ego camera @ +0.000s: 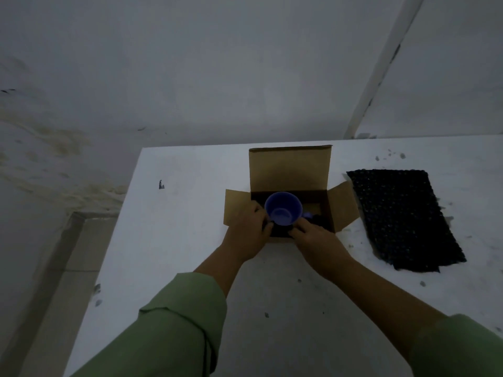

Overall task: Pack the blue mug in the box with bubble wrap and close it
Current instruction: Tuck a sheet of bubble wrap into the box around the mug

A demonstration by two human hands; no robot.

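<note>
Dim room, grey light. At far left, a stained wall (54, 148), yellowish blotches spreading down toward a pale floor (68, 268). White table (168, 240) filling the middle and right, speckled with small dark marks and chips, one near its left edge, more scattered toward the right. Behind it a plain wall, with a pale pipe (381, 66) slanting up at upper right.

Green sleeve (174, 322) reaching in from lower left. Left hand (249, 229) at the near-left corner of the box (290, 167), fingers curled over the rim beside the mug (283, 208); whether gripping mug or dark wrap, cannot tell. Box open on the table, rear flap upright, side flaps splayed left and right. Mug inside the box, toward its left half, mouth up, handle pointing right, dark wrap under and around it. Right hand (317, 238) at the near edge just right of the mug, fingers bent down into the box by the handle; grasp unclear.

Further right, a dark sheet of bubble wrap (402, 216) lying flat on the table, just beside the right flap.
</note>
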